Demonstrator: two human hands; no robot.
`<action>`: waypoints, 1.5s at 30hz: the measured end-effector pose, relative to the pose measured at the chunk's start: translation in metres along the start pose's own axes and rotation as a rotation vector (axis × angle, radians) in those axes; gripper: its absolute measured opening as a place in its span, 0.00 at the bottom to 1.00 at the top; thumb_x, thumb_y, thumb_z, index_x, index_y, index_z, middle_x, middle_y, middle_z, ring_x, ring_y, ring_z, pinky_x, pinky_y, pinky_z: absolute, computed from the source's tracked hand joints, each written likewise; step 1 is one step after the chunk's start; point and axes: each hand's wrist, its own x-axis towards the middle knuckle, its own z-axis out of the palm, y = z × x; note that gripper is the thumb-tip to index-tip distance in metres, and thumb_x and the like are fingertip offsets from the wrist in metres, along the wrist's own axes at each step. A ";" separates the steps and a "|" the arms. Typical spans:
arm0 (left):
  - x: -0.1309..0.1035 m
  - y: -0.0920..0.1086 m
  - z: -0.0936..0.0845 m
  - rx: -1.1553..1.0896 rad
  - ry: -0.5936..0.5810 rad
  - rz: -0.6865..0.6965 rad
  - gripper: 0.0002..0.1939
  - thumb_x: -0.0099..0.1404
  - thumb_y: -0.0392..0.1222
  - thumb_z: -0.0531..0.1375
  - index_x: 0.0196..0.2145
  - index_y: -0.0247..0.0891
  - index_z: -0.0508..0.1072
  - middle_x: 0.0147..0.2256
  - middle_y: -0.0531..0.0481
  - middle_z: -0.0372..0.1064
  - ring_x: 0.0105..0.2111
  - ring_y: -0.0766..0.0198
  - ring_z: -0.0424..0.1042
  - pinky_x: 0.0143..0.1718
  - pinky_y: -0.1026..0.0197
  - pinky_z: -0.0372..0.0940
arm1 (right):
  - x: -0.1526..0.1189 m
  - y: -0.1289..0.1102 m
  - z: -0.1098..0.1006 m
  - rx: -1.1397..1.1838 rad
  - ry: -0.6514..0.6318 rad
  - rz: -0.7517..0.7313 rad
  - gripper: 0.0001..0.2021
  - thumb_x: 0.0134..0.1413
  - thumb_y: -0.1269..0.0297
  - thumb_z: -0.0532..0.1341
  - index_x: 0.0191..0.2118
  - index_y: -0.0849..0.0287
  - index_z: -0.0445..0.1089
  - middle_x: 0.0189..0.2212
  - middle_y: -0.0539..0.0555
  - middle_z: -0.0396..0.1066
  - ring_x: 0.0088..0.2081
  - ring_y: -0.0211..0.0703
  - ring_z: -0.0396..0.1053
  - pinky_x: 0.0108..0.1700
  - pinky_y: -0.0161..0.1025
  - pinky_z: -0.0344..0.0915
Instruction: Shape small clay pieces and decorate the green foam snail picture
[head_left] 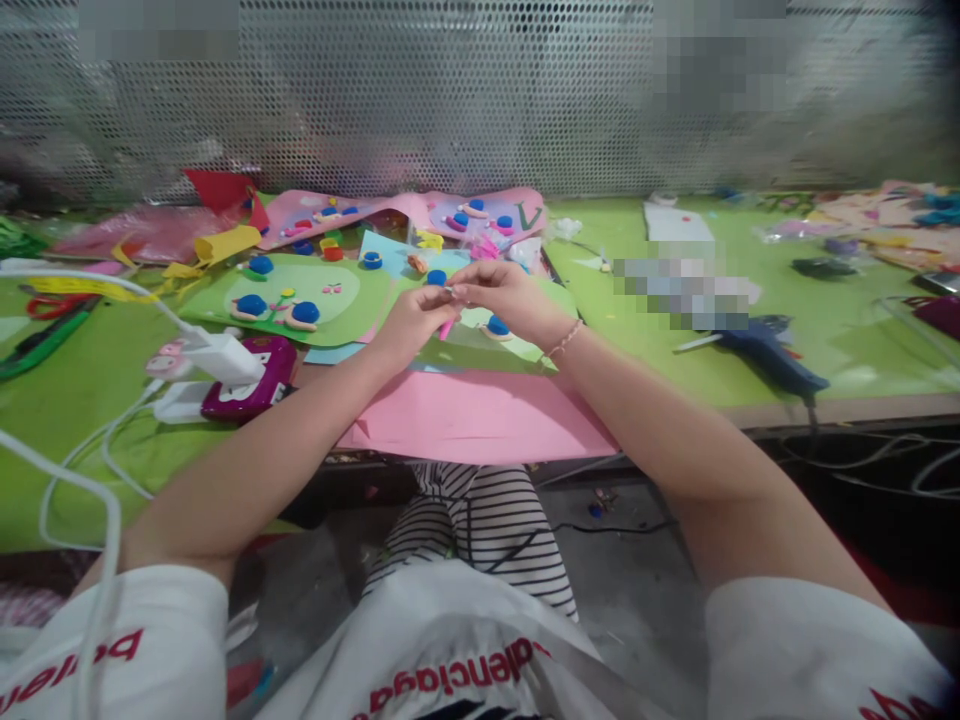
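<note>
My left hand [414,325] and my right hand [504,298] meet at the fingertips over the work table. Both are closed in a pinch on something small that the fingers mostly hide. A short pink strip [447,328] shows just below the fingertips. Under and around the hands lie green craft sheets [337,285] with dark blue domed pieces on pale bases; one blue piece [497,326] sits beneath my right hand, another [436,277] just behind the fingertips. Nearest my body, a pink sheet [495,415] lies along the table edge.
A blue glue gun [776,355] rests at the right. To the left are a purple power adapter [251,378] with white plugs and cables, and green-handled scissors [49,335]. Pink decorated sheets [345,212] lie at the back, before a perforated metal panel [450,100].
</note>
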 end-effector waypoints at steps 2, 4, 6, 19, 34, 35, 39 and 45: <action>0.000 0.001 0.000 0.013 0.006 -0.008 0.07 0.55 0.41 0.62 0.24 0.35 0.70 0.20 0.54 0.64 0.20 0.72 0.59 0.27 0.62 0.53 | 0.000 0.001 -0.001 -0.005 0.015 0.003 0.08 0.50 0.61 0.66 0.32 0.60 0.73 0.29 0.50 0.74 0.31 0.34 0.70 0.37 0.34 0.70; 0.000 0.003 0.000 0.036 0.005 -0.011 0.08 0.55 0.41 0.62 0.23 0.35 0.69 0.20 0.54 0.63 0.21 0.72 0.59 0.27 0.62 0.53 | 0.000 0.001 -0.001 -0.020 0.027 0.014 0.08 0.52 0.59 0.65 0.32 0.60 0.73 0.29 0.50 0.74 0.31 0.34 0.70 0.37 0.34 0.69; -0.001 0.004 0.000 0.056 0.005 -0.009 0.09 0.56 0.41 0.61 0.23 0.35 0.69 0.19 0.55 0.62 0.21 0.71 0.59 0.27 0.62 0.53 | 0.000 0.001 -0.001 -0.041 0.029 0.029 0.07 0.52 0.60 0.65 0.32 0.60 0.73 0.28 0.50 0.73 0.31 0.34 0.69 0.37 0.33 0.69; -0.002 0.006 -0.001 0.126 -0.008 0.032 0.10 0.56 0.42 0.61 0.22 0.36 0.68 0.18 0.55 0.62 0.22 0.70 0.59 0.29 0.62 0.54 | 0.000 0.000 0.000 -0.057 0.019 0.054 0.03 0.50 0.67 0.65 0.30 0.60 0.73 0.27 0.50 0.73 0.31 0.34 0.69 0.36 0.33 0.69; 0.001 0.002 -0.001 0.095 0.006 0.038 0.07 0.54 0.41 0.62 0.26 0.35 0.70 0.21 0.54 0.65 0.23 0.69 0.62 0.28 0.62 0.55 | -0.001 -0.002 0.003 -0.093 0.039 0.051 0.04 0.53 0.65 0.64 0.31 0.59 0.71 0.27 0.49 0.72 0.30 0.33 0.69 0.35 0.32 0.70; 0.001 0.002 -0.001 0.099 0.005 0.040 0.07 0.54 0.41 0.61 0.26 0.35 0.70 0.22 0.53 0.65 0.23 0.70 0.62 0.28 0.62 0.55 | -0.002 -0.002 0.003 -0.106 0.032 0.048 0.03 0.53 0.66 0.64 0.31 0.59 0.71 0.27 0.49 0.72 0.30 0.33 0.69 0.35 0.32 0.69; 0.000 0.002 -0.002 0.131 -0.008 0.048 0.07 0.54 0.41 0.62 0.25 0.35 0.69 0.20 0.54 0.64 0.22 0.70 0.60 0.26 0.63 0.55 | -0.002 -0.003 0.004 -0.128 0.018 0.040 0.02 0.52 0.69 0.64 0.30 0.58 0.71 0.26 0.48 0.72 0.29 0.33 0.68 0.33 0.31 0.68; 0.002 0.003 -0.001 0.048 0.049 0.004 0.08 0.54 0.42 0.63 0.25 0.36 0.69 0.21 0.54 0.66 0.22 0.71 0.61 0.27 0.63 0.56 | -0.002 -0.001 0.003 -0.029 0.056 0.061 0.08 0.55 0.61 0.63 0.28 0.58 0.68 0.26 0.48 0.71 0.30 0.34 0.69 0.35 0.32 0.69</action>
